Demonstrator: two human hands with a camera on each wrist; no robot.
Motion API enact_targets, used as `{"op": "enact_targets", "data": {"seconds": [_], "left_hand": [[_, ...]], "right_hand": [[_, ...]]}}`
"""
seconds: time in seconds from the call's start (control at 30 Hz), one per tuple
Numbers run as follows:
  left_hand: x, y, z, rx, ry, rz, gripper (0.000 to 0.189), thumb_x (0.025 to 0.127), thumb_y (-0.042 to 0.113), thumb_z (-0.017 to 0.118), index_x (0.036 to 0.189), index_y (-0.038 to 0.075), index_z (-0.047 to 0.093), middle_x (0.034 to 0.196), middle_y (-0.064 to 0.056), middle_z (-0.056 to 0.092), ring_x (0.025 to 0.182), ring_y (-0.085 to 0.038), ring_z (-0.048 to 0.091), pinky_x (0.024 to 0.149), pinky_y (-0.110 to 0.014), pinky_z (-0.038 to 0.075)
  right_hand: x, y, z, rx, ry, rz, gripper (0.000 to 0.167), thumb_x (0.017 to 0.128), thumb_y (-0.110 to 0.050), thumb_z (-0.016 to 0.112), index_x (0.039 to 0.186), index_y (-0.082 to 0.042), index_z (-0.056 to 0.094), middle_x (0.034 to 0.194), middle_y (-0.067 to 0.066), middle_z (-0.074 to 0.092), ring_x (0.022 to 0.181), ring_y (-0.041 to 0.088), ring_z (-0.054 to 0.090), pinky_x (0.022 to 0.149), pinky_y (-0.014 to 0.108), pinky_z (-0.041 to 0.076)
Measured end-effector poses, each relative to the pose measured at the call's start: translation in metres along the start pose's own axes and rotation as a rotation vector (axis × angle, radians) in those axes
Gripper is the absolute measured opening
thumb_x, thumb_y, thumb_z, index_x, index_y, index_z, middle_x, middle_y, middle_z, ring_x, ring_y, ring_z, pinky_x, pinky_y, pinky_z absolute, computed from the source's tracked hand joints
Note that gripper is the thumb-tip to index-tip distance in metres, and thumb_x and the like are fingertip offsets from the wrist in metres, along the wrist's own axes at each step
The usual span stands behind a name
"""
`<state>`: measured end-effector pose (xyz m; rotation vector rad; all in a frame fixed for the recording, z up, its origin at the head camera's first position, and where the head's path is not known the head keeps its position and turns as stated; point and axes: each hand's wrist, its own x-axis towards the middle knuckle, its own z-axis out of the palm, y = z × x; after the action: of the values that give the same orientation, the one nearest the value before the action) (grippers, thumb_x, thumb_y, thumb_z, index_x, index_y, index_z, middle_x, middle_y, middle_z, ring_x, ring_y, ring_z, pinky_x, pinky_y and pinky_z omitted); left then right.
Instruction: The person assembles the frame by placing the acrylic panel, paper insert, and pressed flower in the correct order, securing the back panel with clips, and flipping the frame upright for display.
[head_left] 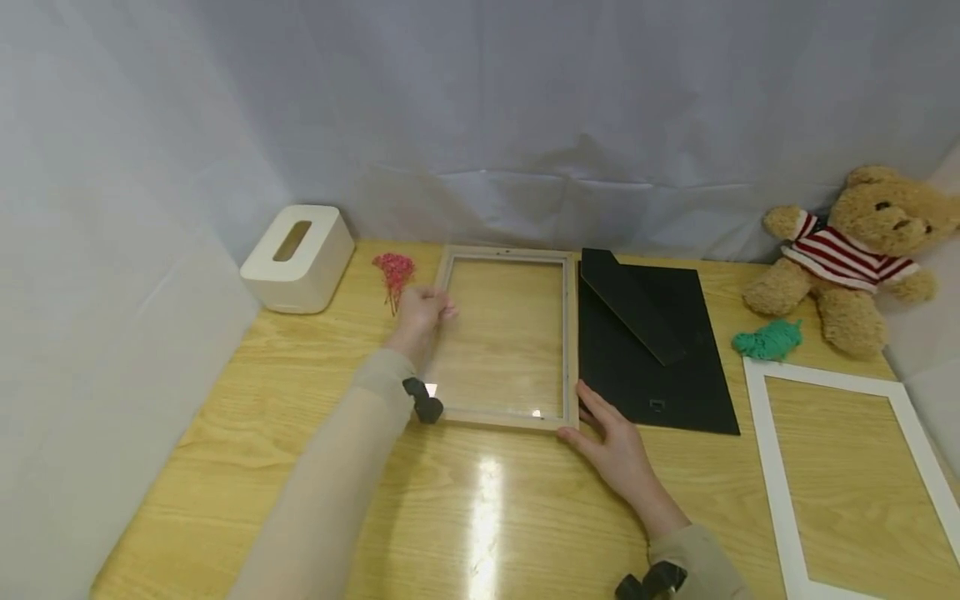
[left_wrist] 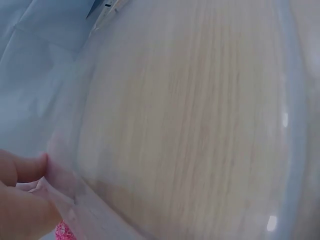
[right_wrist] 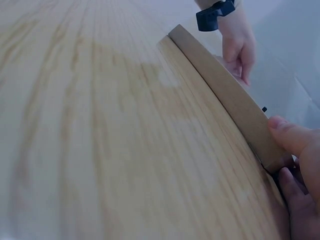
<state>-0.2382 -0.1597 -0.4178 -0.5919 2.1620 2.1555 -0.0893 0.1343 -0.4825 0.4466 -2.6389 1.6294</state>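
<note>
A light wooden picture frame (head_left: 572,333) lies on the table in the head view, the table's grain showing through its opening. My left hand (head_left: 420,315) is over its left side. In the left wrist view the thumb and fingers pinch the edge of a clear, thin sheet (left_wrist: 90,200), which spreads away from them across the frame. My right hand (head_left: 617,450) grips the frame's near right corner, its thumb at the near side and fingers along the right side. The right wrist view shows the thumb (right_wrist: 287,132) against the frame's outer edge.
A black backing board (head_left: 675,308) with a stand leg lies right of the frame. Beyond it are a white mat border (head_left: 776,483), a green lump (head_left: 768,341) and a teddy bear (head_left: 855,258). Pink dried flowers (head_left: 395,271) and a white tissue box (head_left: 296,271) are at left.
</note>
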Motion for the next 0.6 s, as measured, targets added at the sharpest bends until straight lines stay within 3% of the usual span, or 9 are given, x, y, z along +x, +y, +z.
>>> {"op": "enact_targets", "data": {"seconds": [0.27, 0.5, 0.6], "left_hand": [[0.003, 0.0008, 0.0005, 0.036, -0.006, -0.027, 0.027, 0.098, -0.001, 0.049, 0.12, -0.016, 0.052, 0.091, -0.014, 0.057, 0.072, -0.013, 0.061, 0.076, -0.022, 0.055], [0.001, 0.0075, -0.001, -0.017, -0.032, -0.084, 0.033, 0.098, -0.001, 0.047, 0.127, -0.016, 0.047, 0.103, -0.022, 0.058, 0.07, -0.012, 0.06, 0.089, -0.032, 0.051], [0.0048, 0.0062, -0.003, -0.004, -0.031, -0.087, 0.033, 0.098, -0.001, 0.047, 0.128, -0.015, 0.048, 0.104, -0.022, 0.059, 0.069, -0.01, 0.06, 0.088, -0.029, 0.052]], "right_hand": [[-0.0003, -0.0011, -0.0007, 0.01, 0.001, -0.01, 0.075, 0.082, -0.021, 0.076, 0.144, -0.002, 0.039, 0.147, 0.017, 0.037, 0.116, 0.029, 0.056, 0.092, 0.033, 0.048], [0.0, -0.0009, 0.0003, 0.014, 0.002, -0.012, 0.075, 0.082, -0.021, 0.076, 0.144, -0.002, 0.039, 0.147, 0.018, 0.037, 0.116, 0.029, 0.056, 0.093, 0.033, 0.048], [0.0003, -0.0002, 0.0005, 0.017, 0.0, -0.009, 0.075, 0.081, -0.022, 0.076, 0.144, -0.002, 0.039, 0.147, 0.017, 0.037, 0.116, 0.029, 0.056, 0.093, 0.033, 0.048]]}}
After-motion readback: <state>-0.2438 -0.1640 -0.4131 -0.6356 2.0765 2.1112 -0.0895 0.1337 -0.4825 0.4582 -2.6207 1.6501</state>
